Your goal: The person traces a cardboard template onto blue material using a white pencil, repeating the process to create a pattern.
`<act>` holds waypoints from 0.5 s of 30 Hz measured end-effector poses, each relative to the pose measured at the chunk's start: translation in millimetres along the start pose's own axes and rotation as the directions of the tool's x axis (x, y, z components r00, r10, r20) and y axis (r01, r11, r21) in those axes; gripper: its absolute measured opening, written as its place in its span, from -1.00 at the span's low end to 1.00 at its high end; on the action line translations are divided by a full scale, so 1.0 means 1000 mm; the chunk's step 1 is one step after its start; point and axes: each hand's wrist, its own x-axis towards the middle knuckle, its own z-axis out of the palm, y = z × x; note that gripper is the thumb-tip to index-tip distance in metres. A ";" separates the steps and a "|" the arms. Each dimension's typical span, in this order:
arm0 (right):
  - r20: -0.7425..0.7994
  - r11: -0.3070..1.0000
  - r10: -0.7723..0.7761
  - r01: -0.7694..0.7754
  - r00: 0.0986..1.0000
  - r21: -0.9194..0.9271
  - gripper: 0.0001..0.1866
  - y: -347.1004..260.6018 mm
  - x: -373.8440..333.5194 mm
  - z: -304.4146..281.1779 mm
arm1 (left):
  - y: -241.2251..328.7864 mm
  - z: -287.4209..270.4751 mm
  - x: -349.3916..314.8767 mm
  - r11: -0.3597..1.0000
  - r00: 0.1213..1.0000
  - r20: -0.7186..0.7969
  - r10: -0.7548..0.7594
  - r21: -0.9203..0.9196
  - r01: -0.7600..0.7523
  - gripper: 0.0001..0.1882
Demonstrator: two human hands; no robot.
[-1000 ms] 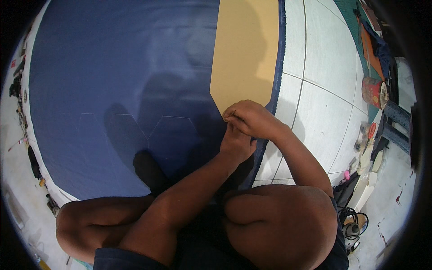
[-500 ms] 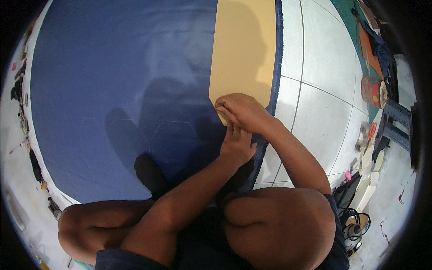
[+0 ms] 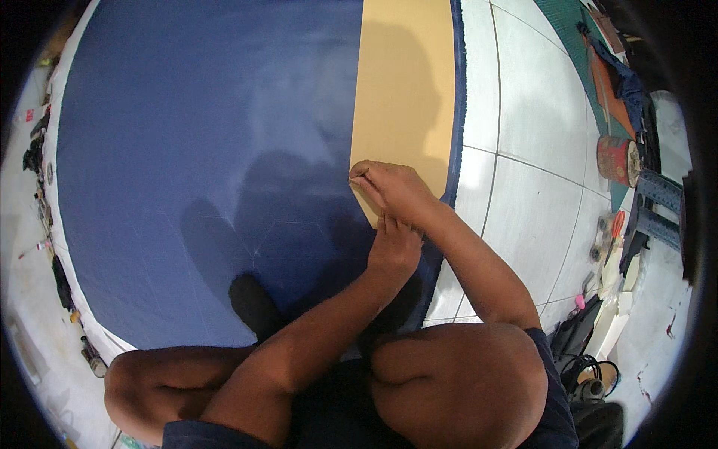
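A tan card template (image 3: 400,105) with angled near corners lies along the right side of a large dark blue cloth (image 3: 172,135). My right hand (image 3: 393,191) is closed in a pinch at the template's left corner, where the slanted edge meets the long side. Whatever it pinches is too small to make out. Just below it, my left hand (image 3: 396,251) rests with its fingers stretched onto the template's near end, partly hidden under the right hand. Faint pale angular lines (image 3: 295,222) show on the cloth left of my hands.
White floor tiles (image 3: 538,112) border the cloth on the right. Beyond them stand a red tin (image 3: 617,160), orange-handled scissors (image 3: 618,224) and a green mat (image 3: 568,37). Small clutter lines the far left. My dark-covered foot (image 3: 254,303) is on the cloth near my knees.
My right hand has slid up and left along the template's slanted edge to its corner. The left hand stays at the near end. The whole view has shifted slightly.
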 end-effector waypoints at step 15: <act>-0.228 0.997 -0.072 0.072 0.971 -0.009 -0.74 0.032 0.081 -0.048 | -0.012 -0.016 0.014 0.987 0.995 -0.033 0.097 0.131 -0.092 -0.66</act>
